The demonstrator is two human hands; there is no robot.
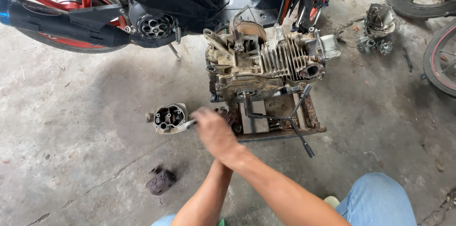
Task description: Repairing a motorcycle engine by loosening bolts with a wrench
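Note:
My right hand point(214, 132) is blurred with motion and reaches left across my body. It is closed on a small metal tool point(191, 123), whose tip is next to a round grey engine part point(168, 117) lying on the concrete floor. My left forearm point(206, 197) rises beneath the right wrist, and the left hand itself is hidden behind it. Just right of my hands, a dirty finned motorcycle engine point(266, 60) sits on a rusty metal stand point(285, 133). A black T-handle wrench point(285, 117) is stuck into the engine's lower front.
A black and orange motorbike point(156, 3) with a red rear wheel stands behind the engine. A small dark part point(160, 181) lies on the floor at the lower left. Loose engine parts point(377, 26) and two wheels point(439, 57) are at the right. My knee in jeans point(377, 200) is at the bottom right.

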